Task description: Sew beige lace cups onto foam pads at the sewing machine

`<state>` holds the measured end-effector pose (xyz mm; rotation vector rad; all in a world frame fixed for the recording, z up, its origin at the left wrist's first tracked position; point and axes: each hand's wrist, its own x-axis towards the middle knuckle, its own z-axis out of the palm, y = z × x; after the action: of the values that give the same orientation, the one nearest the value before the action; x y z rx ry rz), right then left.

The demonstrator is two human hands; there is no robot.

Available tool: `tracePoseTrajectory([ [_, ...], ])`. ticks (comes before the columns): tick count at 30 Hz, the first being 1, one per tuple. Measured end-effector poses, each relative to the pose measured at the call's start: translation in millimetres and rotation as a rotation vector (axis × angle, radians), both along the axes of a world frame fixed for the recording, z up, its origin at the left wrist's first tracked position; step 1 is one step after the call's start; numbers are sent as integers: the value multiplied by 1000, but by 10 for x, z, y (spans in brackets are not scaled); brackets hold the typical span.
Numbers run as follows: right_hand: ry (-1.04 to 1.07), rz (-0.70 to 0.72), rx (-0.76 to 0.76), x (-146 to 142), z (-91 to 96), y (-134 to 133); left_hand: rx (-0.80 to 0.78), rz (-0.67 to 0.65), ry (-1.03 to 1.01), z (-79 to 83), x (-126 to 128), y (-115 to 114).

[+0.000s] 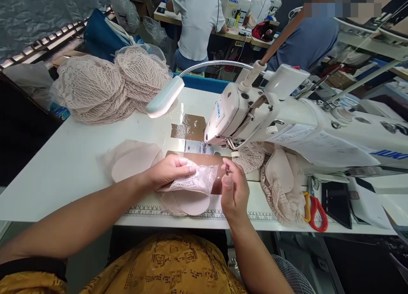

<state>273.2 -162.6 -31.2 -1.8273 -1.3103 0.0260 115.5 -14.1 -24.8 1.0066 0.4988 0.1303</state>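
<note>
My left hand (174, 173) pinches a pale pink lace piece (194, 178) between thumb and fingers. A smooth foam bra cup (191, 202) hangs below the lace, over the table's ruler strip. Just right of the lace, my right hand (235, 190) is closed around a small dark metal tool (227, 170), mostly hidden by the fingers, so its kind is unclear. Both hands are in front of the white sewing machine (229, 111) and its needle plate (194, 147). Another foam cup with sheer fabric (132, 162) lies left of my left hand.
Stacked lace pieces (95, 88) stand at the back left. A lamp (165, 96) arches over the table. To the right lie lace-edged cups (279, 171), scissors with red and yellow handles (317, 215) and a dark phone-like device (336, 202). Two people sit beyond the machine.
</note>
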Motion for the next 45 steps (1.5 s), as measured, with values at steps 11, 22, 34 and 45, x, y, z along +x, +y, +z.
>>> tracePoseTrajectory([
  [11,-411,133,146,-143,-98,98,81,-13,-60,-44,-21,0],
  [22,-408,133,154,-136,-106,91,92,-15,-36,-22,-28,-12],
  [34,-425,115,151,-142,-111,102,129,-18,-44,17,-27,-27],
  [45,-460,106,183,-155,-90,112,125,-6,-29,5,-14,-37],
])
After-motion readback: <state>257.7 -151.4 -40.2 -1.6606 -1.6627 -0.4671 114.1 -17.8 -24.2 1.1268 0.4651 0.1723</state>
